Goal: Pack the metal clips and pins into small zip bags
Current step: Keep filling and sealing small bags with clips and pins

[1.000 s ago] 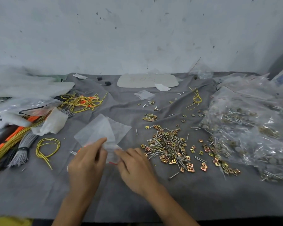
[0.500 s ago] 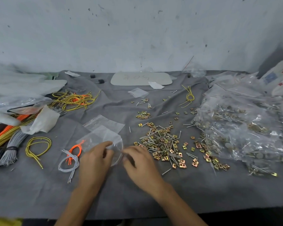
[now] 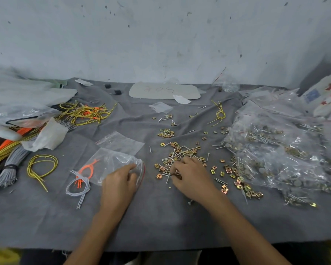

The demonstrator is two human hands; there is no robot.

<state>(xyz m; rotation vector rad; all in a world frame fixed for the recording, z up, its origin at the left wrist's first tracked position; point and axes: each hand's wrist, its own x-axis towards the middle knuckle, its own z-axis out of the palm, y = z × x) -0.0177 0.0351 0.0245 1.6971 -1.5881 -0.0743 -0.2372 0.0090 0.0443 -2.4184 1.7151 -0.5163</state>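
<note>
The right hand [image 3: 193, 178] lies knuckles-up over the near side of the pile of clips and pins [image 3: 180, 153]. Its curled fingertips are buried among the parts, so it cannot be told whether they have anything pinched. The left hand [image 3: 120, 180] covers the near right corner of the zip bag [image 3: 113, 163], gripping it at its red-edged mouth. The plastic there is puffed and glary, and whether anything is inside it cannot be made out. The large clear bags [image 3: 279, 150] on the right run off the frame edge, their contents a blur of metal behind creased film. The wire bundles [image 3: 6, 169] on the left are also cut off.

The surface [image 3: 161, 222] is draped in grey cloth, and a broad bare band runs between the hands and its near edge. Behind, it ends against the wall [image 3: 161, 35]. Just left of the zip bag lie an orange tie [image 3: 88, 168], a grey tie [image 3: 78, 187] and a yellow wire loop [image 3: 42, 165].

The pile sits right of centre, a loose scatter of small square brass-coloured clips and thin silver pins lying crosswise, with strays trailing toward the large clear bags. A second zip bag [image 3: 120, 142] lies flat just behind the held one.
</note>
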